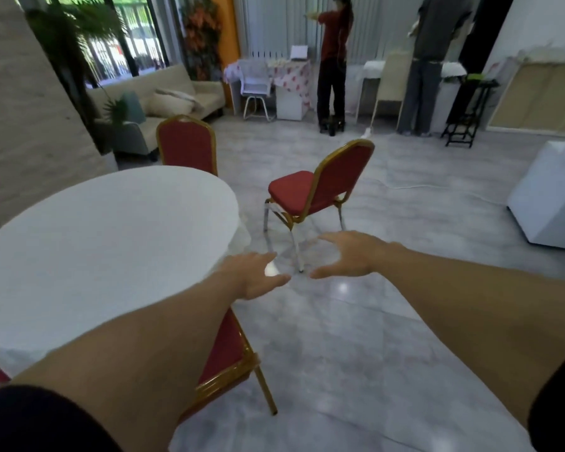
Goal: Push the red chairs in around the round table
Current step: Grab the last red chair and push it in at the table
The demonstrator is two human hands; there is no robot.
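A round table (105, 230) under a white cloth fills the left side. One red chair (320, 187) with a gold frame stands apart from the table on the grey floor, its seat turned toward the table. A second red chair (190, 146) sits tucked at the table's far edge. A third red chair (229, 350) is against the near edge, partly hidden under my left arm. My left hand (258, 275) and my right hand (349, 252) reach forward side by side, fingers spread, holding nothing, short of the standing chair.
Two people stand at the back by draped side tables (287, 70). A beige sofa (163, 96) and plants are at the left rear, a white cabinet (552, 194) at the right, a black stand (467, 112) beyond it. A white cable (415, 185) lies on the floor.
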